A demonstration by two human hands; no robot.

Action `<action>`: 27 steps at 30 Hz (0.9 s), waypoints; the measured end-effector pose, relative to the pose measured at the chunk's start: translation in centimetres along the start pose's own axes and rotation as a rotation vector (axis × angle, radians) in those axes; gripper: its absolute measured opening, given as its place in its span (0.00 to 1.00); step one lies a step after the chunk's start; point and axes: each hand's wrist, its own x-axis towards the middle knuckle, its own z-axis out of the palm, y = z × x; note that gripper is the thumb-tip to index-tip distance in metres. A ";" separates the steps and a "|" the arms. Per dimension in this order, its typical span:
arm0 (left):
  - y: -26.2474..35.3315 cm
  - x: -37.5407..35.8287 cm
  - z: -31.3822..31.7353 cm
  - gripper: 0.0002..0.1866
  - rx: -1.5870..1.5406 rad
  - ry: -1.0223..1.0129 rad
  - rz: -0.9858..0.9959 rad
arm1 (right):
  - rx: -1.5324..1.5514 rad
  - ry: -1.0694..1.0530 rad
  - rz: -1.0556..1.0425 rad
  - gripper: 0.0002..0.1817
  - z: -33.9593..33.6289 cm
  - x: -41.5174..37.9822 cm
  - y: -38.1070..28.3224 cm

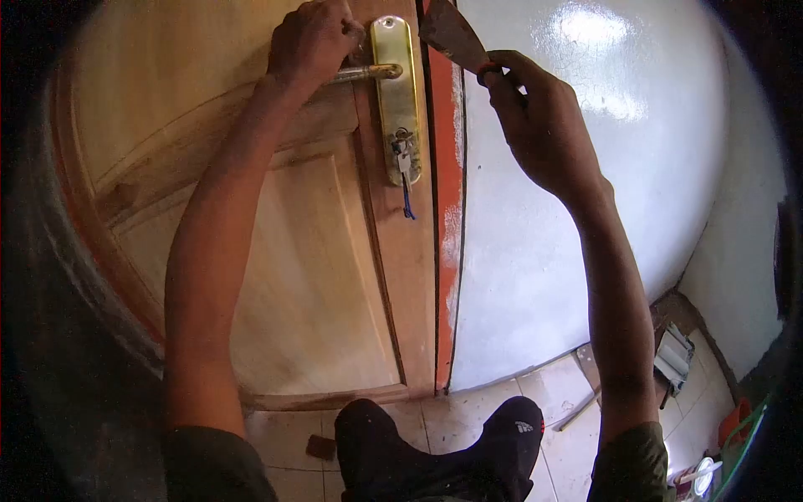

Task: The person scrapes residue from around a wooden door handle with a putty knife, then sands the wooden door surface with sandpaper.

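Observation:
A wooden door (pixel 293 276) fills the left half of the view, with a brass handle plate (pixel 395 100) near its right edge. Keys (pixel 404 159) with a blue tag hang from the lock. At the top, just left of the plate and above the lever, my left hand (pixel 314 42) has its fingers curled together; whatever they hold, if anything, cannot be made out. My right hand (pixel 539 117) grips a putty knife (pixel 452 35) by its handle, and the blade points up and left over the door's edge and the orange frame (pixel 449 209).
A glossy white wall (pixel 535 251) stands right of the frame. Below are floor tiles (pixel 460 422), my knees and a small brown block (pixel 320 447). At the lower right lie a paint roller tray (pixel 673 358), a stick (pixel 577 410), a red container (pixel 734 422) and a white lid (pixel 704 477).

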 end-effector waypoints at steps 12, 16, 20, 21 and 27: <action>1.8 -0.7 -0.1 0.10 -0.656 -0.103 -0.416 | 0.043 -0.049 0.023 0.15 -0.4 -1.1 0.2; 2.0 -0.9 -0.3 0.10 -0.776 -0.131 -0.491 | 0.091 -0.005 -0.007 0.15 0.5 -0.8 -0.1; 1.7 -1.6 0.3 0.09 -0.904 -0.124 -0.553 | 0.129 -0.018 0.061 0.15 0.9 -0.1 -0.9; 1.4 -1.7 0.6 0.09 -0.938 -0.144 -0.541 | 0.133 -0.006 0.045 0.14 1.0 0.1 -1.0; -0.9 -2.4 0.4 0.10 -1.117 -0.364 -0.513 | 0.187 0.028 -0.004 0.13 2.0 1.0 -1.6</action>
